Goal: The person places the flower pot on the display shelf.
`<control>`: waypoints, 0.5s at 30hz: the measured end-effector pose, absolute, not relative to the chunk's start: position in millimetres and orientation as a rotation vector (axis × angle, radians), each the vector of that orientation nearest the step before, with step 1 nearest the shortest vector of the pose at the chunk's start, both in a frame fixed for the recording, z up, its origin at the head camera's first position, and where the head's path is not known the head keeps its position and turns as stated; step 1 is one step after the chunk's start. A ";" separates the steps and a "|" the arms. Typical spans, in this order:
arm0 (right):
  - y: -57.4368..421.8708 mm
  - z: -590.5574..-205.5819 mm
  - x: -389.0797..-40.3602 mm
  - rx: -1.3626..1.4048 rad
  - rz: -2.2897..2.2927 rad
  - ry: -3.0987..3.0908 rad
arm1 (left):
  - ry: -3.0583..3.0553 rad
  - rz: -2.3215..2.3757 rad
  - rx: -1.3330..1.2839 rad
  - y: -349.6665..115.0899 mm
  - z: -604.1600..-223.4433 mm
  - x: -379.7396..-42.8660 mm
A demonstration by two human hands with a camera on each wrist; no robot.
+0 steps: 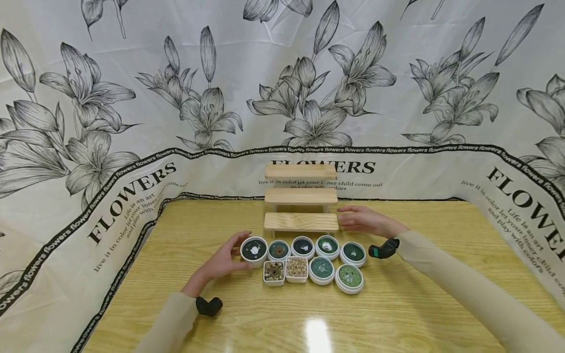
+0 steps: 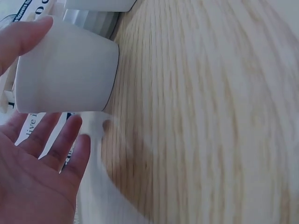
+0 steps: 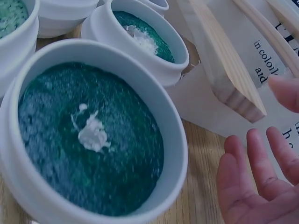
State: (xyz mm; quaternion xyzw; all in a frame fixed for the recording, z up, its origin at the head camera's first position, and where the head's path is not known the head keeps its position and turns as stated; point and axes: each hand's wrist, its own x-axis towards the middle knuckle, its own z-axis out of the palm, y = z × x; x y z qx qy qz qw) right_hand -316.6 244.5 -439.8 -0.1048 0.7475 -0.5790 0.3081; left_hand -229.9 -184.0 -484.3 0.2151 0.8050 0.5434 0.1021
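At the left end of a group of small pots, a round white pot (image 1: pixel 253 251) with dark filling and a white patch sits between my left thumb and fingers. In the left wrist view, the thumb of my left hand (image 1: pixel 224 256) lies at the pot's side (image 2: pixel 67 67), while the other fingers reach loosely along its opposite side. My right hand (image 1: pixel 368 221) is beside the right end of a three-step wooden stand (image 1: pixel 301 221), thumb and fingers apart. The right wrist view shows the end of a wooden step (image 3: pixel 233 88) in front of those fingers, with nothing held.
More round white pots with green filling, such as this one (image 1: pixel 350 278), stand close together before the stand. Two square pots (image 1: pixel 296 269) hold pebbly filling. A wood-grain table (image 1: pixel 247 318) lies below, and a flower-print cloth (image 1: pixel 229 122) hangs behind and at both sides.
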 end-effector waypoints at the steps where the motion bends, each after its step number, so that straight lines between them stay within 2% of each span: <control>1: 242.9 -440.0 -317.1 -0.274 -1.538 1.967 | 2.381 1.611 0.627 -183.3 -484.5 -230.0; 15: 229.5 -435.3 -320.6 -0.151 -1.481 1.987 | 2.326 1.735 0.581 -177.8 -492.0 -229.8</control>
